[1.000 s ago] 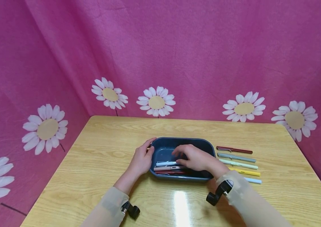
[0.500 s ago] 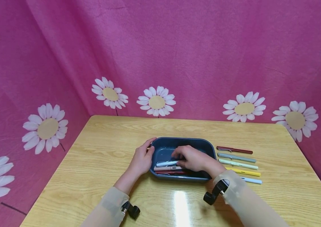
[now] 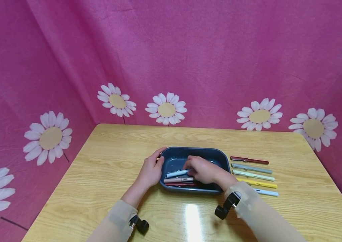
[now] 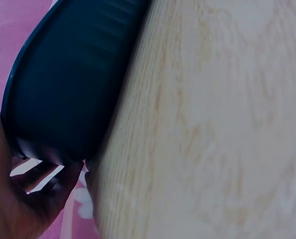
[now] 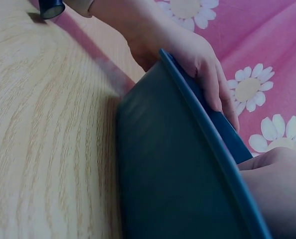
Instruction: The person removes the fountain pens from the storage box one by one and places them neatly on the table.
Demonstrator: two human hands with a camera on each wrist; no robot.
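Observation:
A dark blue rectangular tray (image 3: 174,163) rests on the table, with a few pens in its front half. My left hand (image 3: 151,169) holds the tray's left end; in the left wrist view its fingers (image 4: 58,191) bend against the outer wall. Inside the tray my right hand (image 3: 202,171) pinches the right part of a light blue pen (image 3: 176,173), which tilts slightly. In front of that pen lie a greyish-pink pen (image 3: 177,180) and a dark red pen (image 3: 181,185), their right ends hidden by the right hand. The tray wall (image 5: 163,164) hides the right fingertips in the right wrist view.
To the right of the tray several pens lie in a column: dark red (image 3: 249,160), grey-blue (image 3: 251,168), pale green (image 3: 253,175), yellow (image 3: 259,184) and light blue (image 3: 266,192). A pink curtain (image 3: 207,67) with daisies stands behind the wooden table (image 3: 113,151).
My right hand has moved slightly left and forward inside the tray. The light blue pen's right end has risen or turned away, so it now slants. The left hand and tray stay put.

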